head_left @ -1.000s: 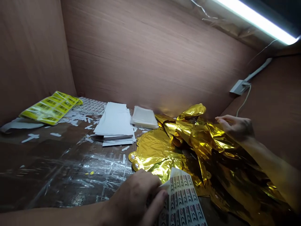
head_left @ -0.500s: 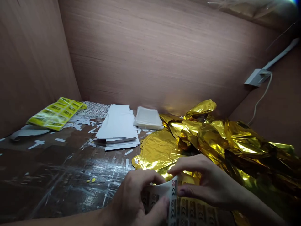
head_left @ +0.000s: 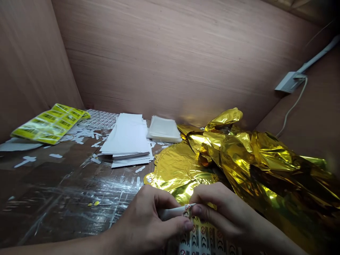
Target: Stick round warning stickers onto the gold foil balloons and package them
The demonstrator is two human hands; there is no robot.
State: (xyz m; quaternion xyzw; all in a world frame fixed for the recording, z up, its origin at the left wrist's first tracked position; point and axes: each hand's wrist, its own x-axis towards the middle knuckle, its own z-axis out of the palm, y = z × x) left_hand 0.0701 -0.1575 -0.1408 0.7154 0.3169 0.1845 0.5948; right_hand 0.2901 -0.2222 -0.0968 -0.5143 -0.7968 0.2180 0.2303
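A sheet of small stickers (head_left: pixel 203 237) printed with CE marks and red prohibition signs hangs between my hands at the bottom of the head view. Its upper edge is curled over, with pale backing showing. My left hand (head_left: pixel 151 216) grips the curled part, thumb in front and fingers behind. At the same edge, my right hand (head_left: pixel 215 205) pinches the sheet's corner between thumb and index finger. Just beyond my hands lies a flat gold foil balloon (head_left: pixel 175 166), partly covered by them.
Crumpled gold foil balloons (head_left: pixel 260 152) heap up on the right. White cards (head_left: pixel 127 138) and clear plastic sleeves (head_left: pixel 164 129) are stacked at the back. Yellow barcode labels (head_left: pixel 50 122) lie left, near another sticker sheet (head_left: pixel 101 118) and paper scraps. A socket box (head_left: pixel 289 82) hangs on the wall.
Both hands have drawn closer together on the sheet. The sheet's top edge has folded over more, and its printed face shows more clearly. The view has shifted slightly.
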